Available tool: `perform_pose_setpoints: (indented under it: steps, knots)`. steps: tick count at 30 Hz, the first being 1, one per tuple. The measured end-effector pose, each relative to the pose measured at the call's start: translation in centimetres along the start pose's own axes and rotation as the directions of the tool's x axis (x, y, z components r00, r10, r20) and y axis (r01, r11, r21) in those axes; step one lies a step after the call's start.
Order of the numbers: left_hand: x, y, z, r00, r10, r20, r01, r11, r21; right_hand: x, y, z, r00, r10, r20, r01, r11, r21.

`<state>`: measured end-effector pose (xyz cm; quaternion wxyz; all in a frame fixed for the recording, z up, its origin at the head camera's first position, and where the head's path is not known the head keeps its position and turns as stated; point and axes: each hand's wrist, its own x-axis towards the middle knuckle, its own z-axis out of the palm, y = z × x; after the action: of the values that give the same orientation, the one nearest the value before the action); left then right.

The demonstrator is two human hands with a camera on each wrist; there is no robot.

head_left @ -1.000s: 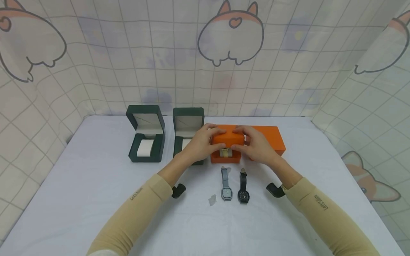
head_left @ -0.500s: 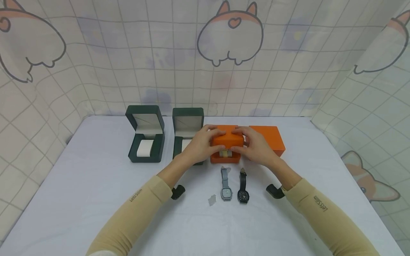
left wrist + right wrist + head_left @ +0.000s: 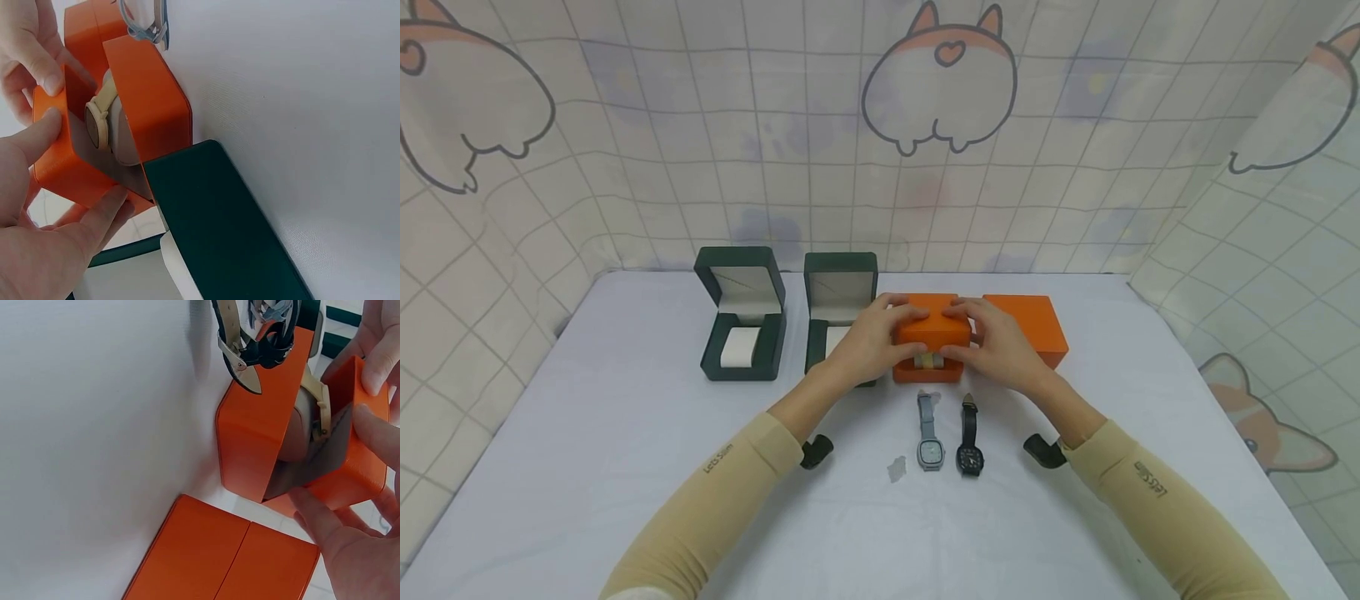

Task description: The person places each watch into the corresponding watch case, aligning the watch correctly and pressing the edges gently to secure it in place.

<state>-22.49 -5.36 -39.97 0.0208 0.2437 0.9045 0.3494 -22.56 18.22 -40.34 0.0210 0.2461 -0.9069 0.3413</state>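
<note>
Both hands grip the hinged lid (image 3: 932,332) of an orange watch box (image 3: 927,377), which stands part-way lowered over its base. My left hand (image 3: 871,337) is at the lid's left side, thumb on the front edge and fingers round the side and top. On the other side, my right hand (image 3: 1004,343) holds it the same way. Inside, a watch with a cream strap (image 3: 106,97) is wrapped round a pale cushion (image 3: 123,134). In front of the box lie a grey-blue watch (image 3: 930,452) and a black watch (image 3: 970,458).
Left of the orange box are two dark green watch boxes, one far left (image 3: 742,321) and one nearer (image 3: 841,273), lids up with white cushions inside. A closed orange box (image 3: 1033,323) stands at the right. A small grey patch (image 3: 897,469) marks the white tablecloth (image 3: 625,433).
The orange lid has come down slightly under both hands, and less of the cream-strapped watch shows below it. The other boxes and the two loose watches have stayed in place.
</note>
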Motion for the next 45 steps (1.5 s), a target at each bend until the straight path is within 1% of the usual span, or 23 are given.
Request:
perform_pose_setpoints:
  steps: [7, 18, 25, 32, 38, 45]
  knots:
    - [-0.1, 0.1, 0.0, 1.0, -0.006, 0.001, 0.006, 1.0, -0.001, -0.1, -0.1, 0.1, 1.0, 0.002, -0.01, -0.003, 1.0, -0.016]
    - [-0.2, 0.2, 0.1, 1.0, 0.004, -0.012, -0.004, 1.0, 0.001, -0.3, -0.3, 0.4, 1.0, 0.007, -0.023, -0.008, 1.0, -0.024]
    - [-0.3, 0.4, 0.2, 1.0, -0.027, -0.002, 0.027, 1.0, -0.005, -0.3, -0.3, 0.6, 1.0, 0.029, -0.013, -0.029, 0.999, -0.031]
    - [-0.4, 0.1, 0.5, 1.0, -0.015, -0.004, 0.015, 1.0, -0.002, -0.4, -0.2, 1.0, 0.999, 0.036, -0.019, -0.036, 0.999, -0.029]
    - [-0.4, 0.0, 0.6, 1.0, 0.009, -0.007, -0.009, 1.0, 0.002, -0.5, 0.0, 1.1, 1.0, 0.015, -0.015, -0.015, 1.0, -0.023]
    - [-0.4, 0.0, 0.6, 1.0, 0.001, 0.0, -0.001, 1.0, 0.002, -0.6, -0.1, 1.1, 1.0, 0.016, -0.012, -0.016, 1.0, -0.019]
